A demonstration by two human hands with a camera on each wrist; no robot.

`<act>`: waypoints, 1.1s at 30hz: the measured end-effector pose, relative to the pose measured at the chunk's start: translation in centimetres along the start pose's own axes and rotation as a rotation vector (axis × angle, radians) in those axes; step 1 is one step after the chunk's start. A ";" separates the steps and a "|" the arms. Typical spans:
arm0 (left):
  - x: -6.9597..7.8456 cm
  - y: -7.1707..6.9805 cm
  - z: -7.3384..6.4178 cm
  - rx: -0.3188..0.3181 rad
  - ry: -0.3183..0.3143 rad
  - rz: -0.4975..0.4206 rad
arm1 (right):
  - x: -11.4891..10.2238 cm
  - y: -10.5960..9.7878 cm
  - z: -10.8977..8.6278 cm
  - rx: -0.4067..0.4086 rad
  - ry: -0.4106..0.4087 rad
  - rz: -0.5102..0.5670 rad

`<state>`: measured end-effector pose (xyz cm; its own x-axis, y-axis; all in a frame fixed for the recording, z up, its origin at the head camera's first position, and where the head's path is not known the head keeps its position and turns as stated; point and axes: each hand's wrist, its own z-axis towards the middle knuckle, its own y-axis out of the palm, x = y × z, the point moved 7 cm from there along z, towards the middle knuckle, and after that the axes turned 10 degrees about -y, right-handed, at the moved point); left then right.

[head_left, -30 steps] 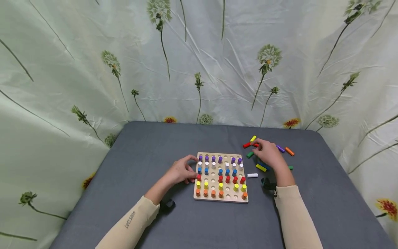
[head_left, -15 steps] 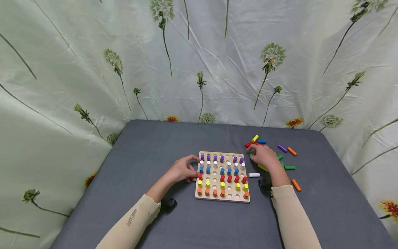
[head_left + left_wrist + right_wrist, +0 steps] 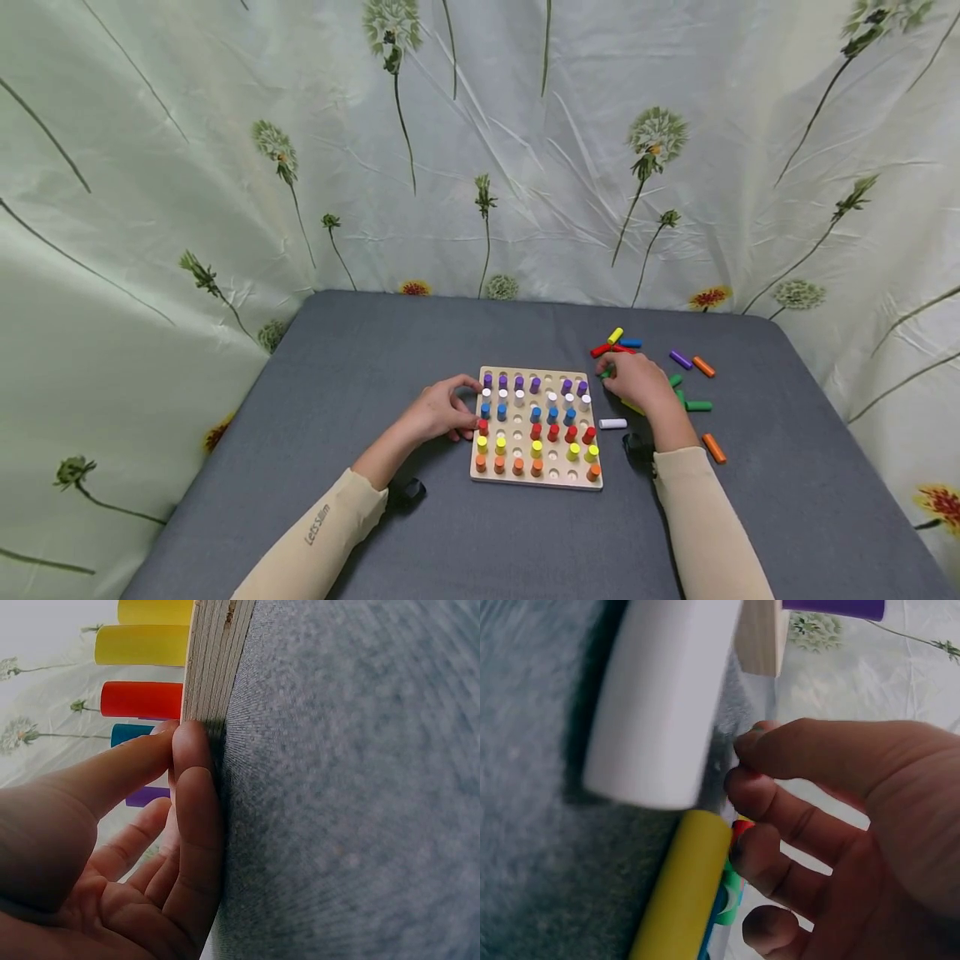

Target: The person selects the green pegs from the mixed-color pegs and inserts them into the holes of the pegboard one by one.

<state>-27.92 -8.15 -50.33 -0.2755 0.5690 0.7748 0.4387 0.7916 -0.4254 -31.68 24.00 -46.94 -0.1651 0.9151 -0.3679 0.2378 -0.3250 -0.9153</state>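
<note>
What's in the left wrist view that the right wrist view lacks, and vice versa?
Only left wrist: left hand, standing red peg, two standing yellow pegs.
Only right wrist: right hand, loose white peg, loose yellow peg.
Both: part of the pegboard, a standing purple peg, grey tabletop, floral curtain.

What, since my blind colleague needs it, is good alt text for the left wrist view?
A left hand holds the edge of a wooden pegboard beside a red peg. Yellow pegs show at the top, and gray cloth fills the right.
</note>
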 end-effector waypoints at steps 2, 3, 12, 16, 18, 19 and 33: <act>-0.1 0.0 0.0 -0.001 -0.001 0.000 | -0.3 -0.2 0.0 0.016 -0.021 0.028; -0.1 0.0 0.0 -0.001 -0.001 0.001 | -0.4 -0.3 0.0 0.027 -0.033 0.039; 0.0 -0.2 -0.2 0.000 -0.003 0.006 | -1.1 -1.1 -0.2 0.121 -0.095 0.046; 0.0 -0.2 -0.2 -0.003 -0.002 0.003 | -1.4 -1.5 -0.3 0.154 -0.098 0.061; 0.0 -0.2 -0.2 -0.004 -0.002 0.002 | -1.6 -1.7 -0.3 0.180 -0.103 0.074; 0.0 -0.2 -0.2 -0.005 -0.001 0.002 | -1.7 -1.8 -0.3 0.195 -0.104 0.085; 0.2 0.0 -0.3 -0.026 0.010 -0.006 | -4.3 -2.5 -0.3 0.255 -0.215 0.276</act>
<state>-27.73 -8.10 -50.04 -0.2697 0.5621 0.7819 0.4594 0.7887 -0.4085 -31.32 20.97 -43.06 -0.3307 0.7238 -0.6057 0.0618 -0.6238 -0.7791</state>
